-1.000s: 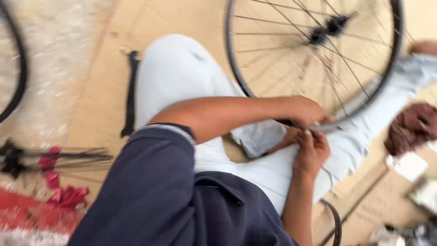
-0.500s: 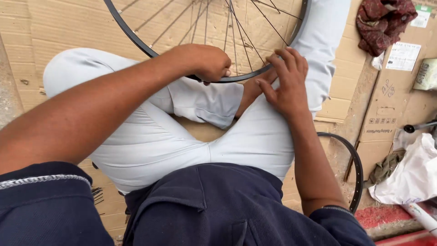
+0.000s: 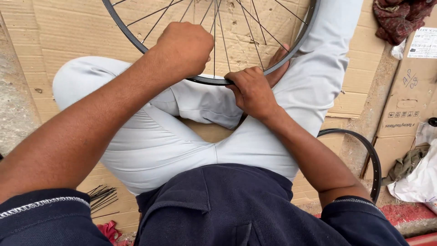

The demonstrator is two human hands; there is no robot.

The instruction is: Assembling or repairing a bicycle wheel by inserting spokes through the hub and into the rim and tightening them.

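Observation:
A black spoked bicycle wheel (image 3: 136, 41) rests upright against my crossed legs in pale trousers. My left hand (image 3: 184, 48) is closed in a fist over the rim's lower edge, among the thin spokes (image 3: 215, 32). Right beside it, my right hand (image 3: 252, 93) grips the bottom of the rim with bent fingers, thumb along the rim. What the fingers pinch is hidden. A bare foot shows behind the rim, next to my right hand.
Flattened cardboard (image 3: 68, 32) covers the floor under me. A second black rim (image 3: 371, 155) lies at my right hip. Loose spokes (image 3: 102, 198) sit by my left knee. A dark red cloth (image 3: 398, 18), a cardboard box (image 3: 409, 100) and a white bag (image 3: 421, 177) are on the right.
The view has swung down and left to centre on my lap. The wheel now sits closer, and my left hand has shifted along the rim toward my right hand.

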